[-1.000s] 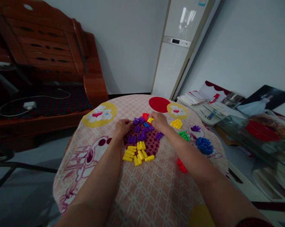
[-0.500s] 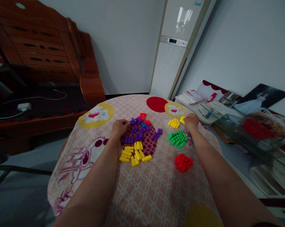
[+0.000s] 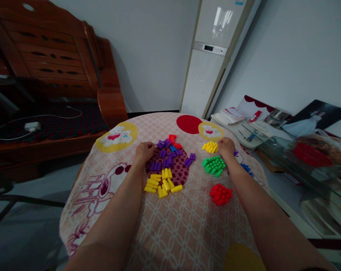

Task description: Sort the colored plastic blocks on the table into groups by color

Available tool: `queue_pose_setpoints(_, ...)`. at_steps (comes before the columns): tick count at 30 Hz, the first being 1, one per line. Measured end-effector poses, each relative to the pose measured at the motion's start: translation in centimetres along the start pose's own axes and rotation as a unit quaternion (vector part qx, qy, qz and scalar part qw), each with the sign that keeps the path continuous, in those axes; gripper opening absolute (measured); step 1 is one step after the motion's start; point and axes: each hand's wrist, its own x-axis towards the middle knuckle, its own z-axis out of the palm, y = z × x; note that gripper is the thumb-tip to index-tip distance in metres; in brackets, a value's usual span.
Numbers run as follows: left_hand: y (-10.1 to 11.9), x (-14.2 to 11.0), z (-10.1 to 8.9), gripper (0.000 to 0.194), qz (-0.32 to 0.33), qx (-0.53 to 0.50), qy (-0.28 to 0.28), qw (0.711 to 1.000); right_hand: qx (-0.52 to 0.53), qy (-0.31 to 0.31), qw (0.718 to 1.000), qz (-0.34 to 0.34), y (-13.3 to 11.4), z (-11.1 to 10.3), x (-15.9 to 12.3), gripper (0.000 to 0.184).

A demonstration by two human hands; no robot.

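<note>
A dark red peg board [image 3: 178, 168] lies on the round table's patterned cloth [image 3: 176, 226], with purple pegs [image 3: 166, 156] and yellow pegs [image 3: 161, 182] on and around it. My left hand [image 3: 144, 151] rests curled at the board's left edge. My right hand [image 3: 226, 146] is closed beside a small pile of yellow pegs [image 3: 210, 146], just above a green peg pile [image 3: 213, 165]. A red peg pile [image 3: 220, 194] lies nearer to me. Blue pegs [image 3: 246, 168] show past my right wrist. What my right fingers hold is hidden.
A wooden bench [image 3: 54, 94] with a cable and charger stands at the left. A tall white air conditioner [image 3: 210, 56] stands behind the table. At the right, a glass table [image 3: 294, 158] carries papers, a red bowl [image 3: 311, 154] and a framed picture.
My right hand carried a yellow peg from the board over to the small yellow pile at the right and now rests beside it. The left hand has stayed at the board's edge.
</note>
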Motion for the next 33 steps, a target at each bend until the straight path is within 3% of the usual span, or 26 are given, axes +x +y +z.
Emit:
queue_pose_setpoints(4,0.1,0.0,-0.1,0.025,-0.005,0.010,-0.004,1.000,-0.006,0.017,0.991,-0.129,-3.8,-1.3,-2.1,0.033)
queue_pose_setpoints(9,-0.1,0.1,-0.1,0.027,0.009,0.025,0.000,1.000,0.027,-0.090,0.933,-0.347,-10.6,-1.0,-6.9,0.031)
queue_pose_setpoints(13,-0.3,0.2,0.0,0.028,0.017,0.038,0.006,0.999,-0.003,-0.114,0.922,-0.370,-14.8,0.5,-9.1,0.031)
queue_pose_setpoints(18,-0.3,0.1,0.0,0.029,0.020,0.038,0.008,0.999,-0.034,-0.141,0.919,-0.366,-17.3,1.7,-8.5,0.031)
queue_pose_setpoints(24,-0.4,0.2,0.0,0.029,0.025,0.039,0.010,0.999,0.009,-0.125,0.934,-0.335,-15.5,0.4,-7.7,0.032)
queue_pose_setpoints(30,-0.5,0.4,0.1,0.029,0.018,0.026,0.007,0.999,0.177,-0.106,0.916,-0.344,-8.7,-2.9,-8.2,0.037)
queue_pose_setpoints(33,-0.5,0.4,0.1,0.031,0.015,0.023,0.011,1.000,0.246,-0.114,0.913,-0.304,-4.4,-3.7,-9.2,0.030)
